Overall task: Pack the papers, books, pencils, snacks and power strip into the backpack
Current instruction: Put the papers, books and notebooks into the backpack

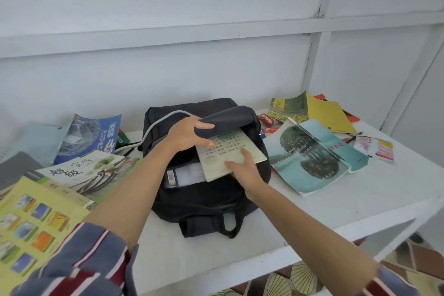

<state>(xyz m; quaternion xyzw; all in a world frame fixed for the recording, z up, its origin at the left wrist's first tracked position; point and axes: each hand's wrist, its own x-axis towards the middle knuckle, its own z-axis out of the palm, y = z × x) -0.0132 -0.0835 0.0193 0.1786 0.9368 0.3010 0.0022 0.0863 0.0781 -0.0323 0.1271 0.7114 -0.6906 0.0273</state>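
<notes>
Booklet (225,151) between hands, half inside backpack (206,202).

Both sleeves (91,262) striped — slate blue, dark red, thin white — pushed up; one thumbnail (211,144) painted orange.

The backpack (206,202) is black, with a grey-white cord (153,125) lying over it. The booklet (228,154) in its mouth is pale cream with green print. The counter (360,199) is white. At its right edge lie a teal book (312,158) with a dark tree and a yellow book (329,115); at its left edge, a blue book (96,137). The sleeve (79,262) is blue-grey with red and white stripes.
</notes>
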